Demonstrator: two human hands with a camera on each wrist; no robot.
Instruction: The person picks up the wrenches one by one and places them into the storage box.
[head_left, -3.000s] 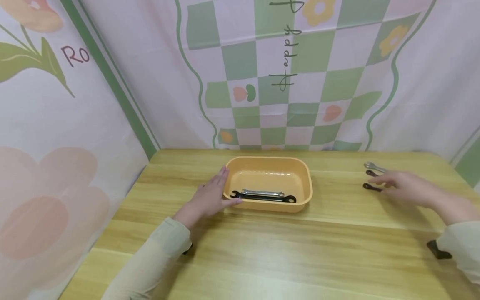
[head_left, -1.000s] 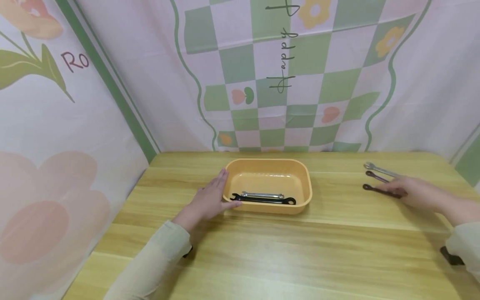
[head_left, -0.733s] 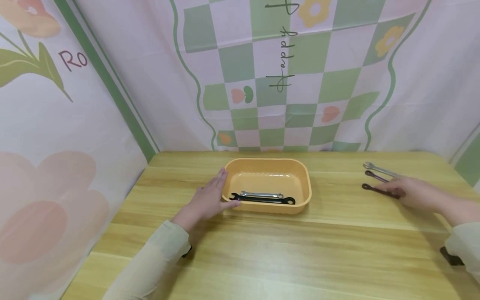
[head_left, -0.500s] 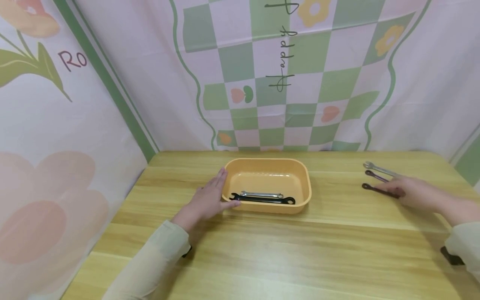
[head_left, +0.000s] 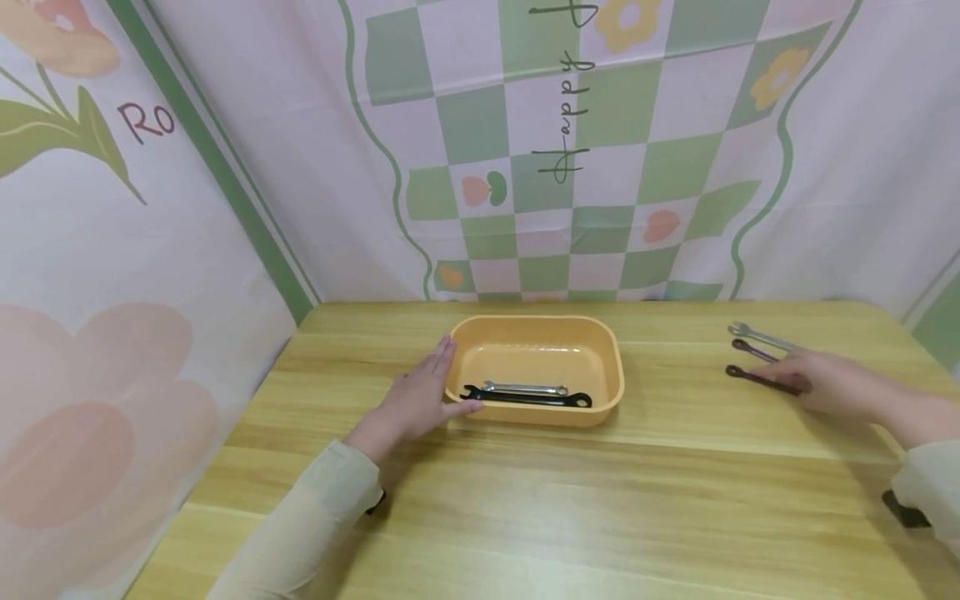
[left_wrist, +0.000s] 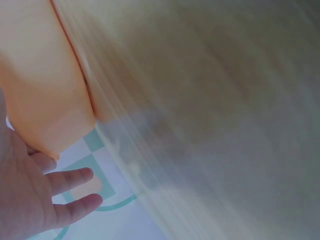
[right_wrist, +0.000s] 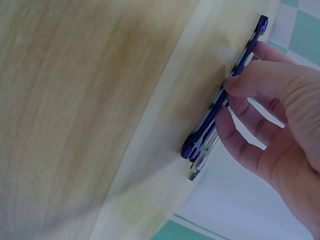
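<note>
A yellow plastic bin (head_left: 537,419) holds a silver wrench (head_left: 525,389) and a larger black wrench (head_left: 536,400) along its near wall. My left hand (head_left: 415,402) rests against the bin's left end, thumb at the near rim. Its fingers look straight in the left wrist view. At the right, my right hand (head_left: 836,385) pinches a black wrench (head_left: 757,379) between thumb and fingers; the right wrist view shows this dark wrench (right_wrist: 202,127) close to the tabletop. Just behind it lie another dark wrench (head_left: 752,350) and a silver wrench (head_left: 757,335), each partly hidden by the hand.
Everything stands on a wood-grain table (head_left: 555,508). A printed cloth (head_left: 547,242) with green checks hangs along the back edge, and a flowered cloth (head_left: 112,333) covers the left side. Bare tabletop lies between the bin and the loose wrenches.
Three seconds ago my right hand was over the loose wrenches; it has since shifted right and taken the nearest black one between its fingers. Over the last second almost nothing has moved.
</note>
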